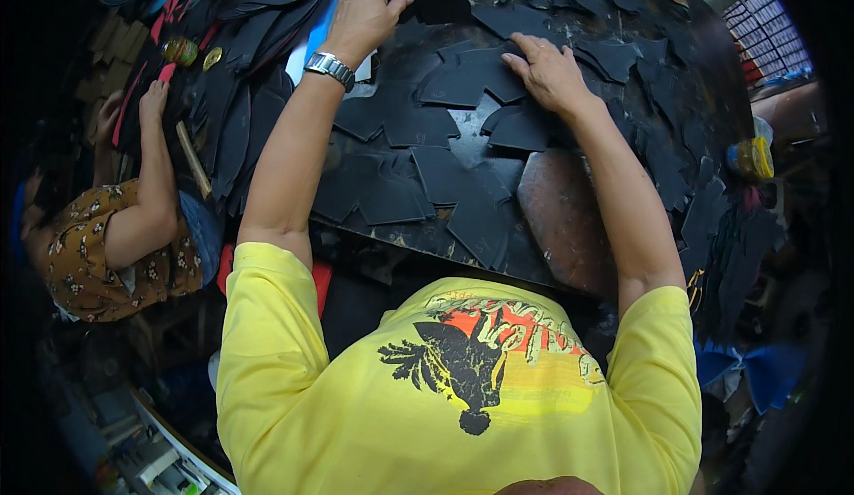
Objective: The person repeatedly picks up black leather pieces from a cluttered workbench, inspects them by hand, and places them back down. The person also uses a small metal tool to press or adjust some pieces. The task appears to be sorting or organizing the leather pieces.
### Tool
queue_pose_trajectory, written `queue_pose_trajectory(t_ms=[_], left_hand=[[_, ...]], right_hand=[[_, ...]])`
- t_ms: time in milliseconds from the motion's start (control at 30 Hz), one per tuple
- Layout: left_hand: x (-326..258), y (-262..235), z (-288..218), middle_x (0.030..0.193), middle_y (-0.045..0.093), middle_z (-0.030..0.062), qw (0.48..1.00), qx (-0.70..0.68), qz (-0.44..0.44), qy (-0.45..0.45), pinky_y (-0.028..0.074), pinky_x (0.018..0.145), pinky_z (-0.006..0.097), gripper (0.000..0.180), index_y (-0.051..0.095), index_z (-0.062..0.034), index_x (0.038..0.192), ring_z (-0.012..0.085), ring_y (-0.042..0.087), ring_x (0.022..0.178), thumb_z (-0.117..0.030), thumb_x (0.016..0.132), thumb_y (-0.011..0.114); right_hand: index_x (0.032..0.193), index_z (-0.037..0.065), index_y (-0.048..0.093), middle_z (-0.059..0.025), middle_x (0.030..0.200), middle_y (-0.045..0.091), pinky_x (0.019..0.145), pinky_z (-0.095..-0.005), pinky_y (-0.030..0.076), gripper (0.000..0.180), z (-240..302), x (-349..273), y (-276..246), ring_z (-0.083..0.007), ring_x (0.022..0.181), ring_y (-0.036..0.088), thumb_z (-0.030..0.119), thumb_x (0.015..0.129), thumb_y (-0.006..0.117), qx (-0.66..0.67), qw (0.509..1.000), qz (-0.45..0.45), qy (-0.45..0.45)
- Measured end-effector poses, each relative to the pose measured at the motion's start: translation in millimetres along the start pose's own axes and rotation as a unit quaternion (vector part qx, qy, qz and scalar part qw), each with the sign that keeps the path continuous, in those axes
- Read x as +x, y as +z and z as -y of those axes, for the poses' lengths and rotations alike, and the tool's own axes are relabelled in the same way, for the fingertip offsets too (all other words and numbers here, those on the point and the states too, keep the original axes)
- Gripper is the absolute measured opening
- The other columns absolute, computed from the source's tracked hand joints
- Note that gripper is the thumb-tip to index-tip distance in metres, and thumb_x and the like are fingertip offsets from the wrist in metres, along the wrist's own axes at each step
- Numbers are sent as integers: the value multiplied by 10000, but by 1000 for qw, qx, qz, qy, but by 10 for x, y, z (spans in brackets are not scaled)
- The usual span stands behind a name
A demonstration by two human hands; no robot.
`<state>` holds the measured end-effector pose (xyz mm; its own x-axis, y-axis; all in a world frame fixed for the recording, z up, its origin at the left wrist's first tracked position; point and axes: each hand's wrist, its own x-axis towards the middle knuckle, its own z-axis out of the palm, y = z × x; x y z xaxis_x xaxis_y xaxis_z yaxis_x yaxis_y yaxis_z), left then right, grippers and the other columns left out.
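Note:
Both arms reach over a dark worktable covered with flat black cut sheet pieces. My left hand [366,16], with a metal watch [330,68] on its wrist, is at the far side with thumb and forefinger apart. Right by its fingertips lies a black piece [436,0]; whether they touch it is hard to tell. My right hand [553,74] has its fingers stretched out at the edge of an angular black piece [480,70] near the middle. Closer to me, more black pieces [398,194] overlap one another. Neither hand visibly holds anything.
Black sheets [253,46] pile up at the left, beside a blue-and-white sheet [322,25]. A co-worker [133,237] in a brown patterned top works there. A reddish-brown board [564,215] lies at the near edge; a yellow container [753,158] is at the right.

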<state>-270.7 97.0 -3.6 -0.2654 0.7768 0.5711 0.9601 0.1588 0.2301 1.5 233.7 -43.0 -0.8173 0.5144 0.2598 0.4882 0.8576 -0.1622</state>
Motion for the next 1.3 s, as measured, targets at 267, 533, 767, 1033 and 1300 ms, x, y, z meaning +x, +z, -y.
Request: queue_pose_trajectory(t_ms=[267,533,767,1033,1300], left_hand=[[-251,-501,-210,980,731,183,958,-243,-100,-116,560,782,397,269,706,34,1059,319,708,867,-123,859,794],[-1404,-516,-1495,991,734,84,900,-429,37,-70,564,834,285,470,687,11,1258,137,694,925,-160,854,857],[-1875,-235,-2299,1037,706,185,818,-532,191,-104,549,910,390,769,427,-53,1543,330,717,996,-73,865,787],[-1976,-408,-2096,1304,619,141,885,-436,166,4,541,1007,412,497,629,-75,1341,340,643,1184,-90,866,775],[-2194,-1064,-1123,1338,631,155,975,-146,115,-125,509,1046,397,580,668,-68,1323,337,629,1233,-90,772,847]], right_hand=[[1492,88,535,-206,1489,565,1180,-521,365,667,-73,66,110,-390,1403,508,564,1025,539,143,987,38,55],[1306,15,683,-46,1229,690,1037,-299,460,433,54,-1050,-884,-148,1156,624,217,932,767,550,828,83,66],[1334,-28,641,-65,1253,676,1004,-282,487,501,122,-2145,-949,-142,1133,629,-29,853,780,510,823,105,226],[1389,12,630,-143,1321,663,1094,-364,444,558,-132,-2493,-868,-269,1259,610,93,867,809,203,958,-30,200],[1357,32,652,-173,1282,649,1064,-404,448,622,54,-2581,-995,-335,1211,599,216,806,876,103,970,-15,222]])
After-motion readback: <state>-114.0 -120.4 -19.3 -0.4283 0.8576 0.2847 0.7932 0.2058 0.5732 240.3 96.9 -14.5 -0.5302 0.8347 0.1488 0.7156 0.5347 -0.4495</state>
